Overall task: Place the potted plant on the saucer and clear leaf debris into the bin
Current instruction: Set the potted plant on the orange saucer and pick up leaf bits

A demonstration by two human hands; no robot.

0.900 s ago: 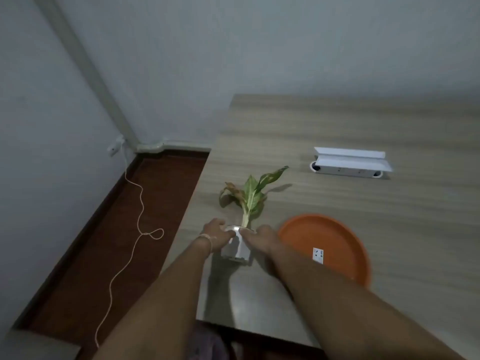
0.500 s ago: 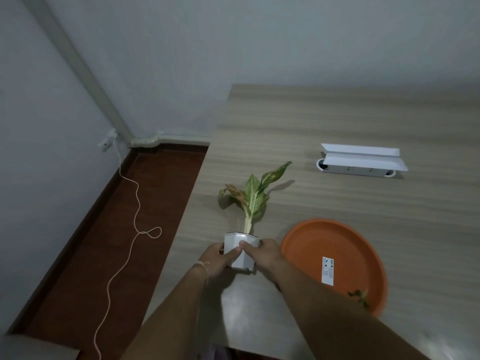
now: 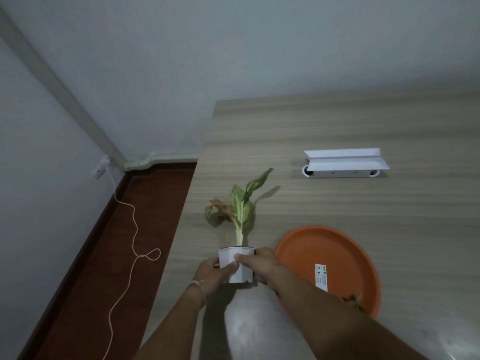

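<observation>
The bench (image 3: 363, 203) is pale wood-grain laminate, filling the right and centre of the frame, its far edge against a plain grey wall (image 3: 233, 48). Its left edge runs diagonally from upper centre down toward the lower left, and past it lies dark red-brown floor (image 3: 104, 255) with a thin white cord (image 3: 133, 229) looping across from a wall socket (image 3: 100, 168) at mid left. A conduit (image 3: 57, 81) slants down the wall corner to the skirting.

Both my hands are clasped around the small white pot (image 3: 237, 263) at lower centre: my left hand (image 3: 210, 272) wraps its left side, my right hand (image 3: 262, 265) grips the right side and rim. I cannot tell whether the pot's base touches the bench. The plant (image 3: 240, 206) stands up from it, green variegated leaves with one browned, drooping leaf on the left.

Just right of my right hand sits the orange saucer (image 3: 337, 245), flat on the bench, with a white label (image 3: 321, 278) inside and a bit of leaf debris (image 3: 354, 301) near its lower rim. A white box-like object (image 3: 345, 163) lies further up on the right, well apart. The bench between it and the saucer is bare.
</observation>
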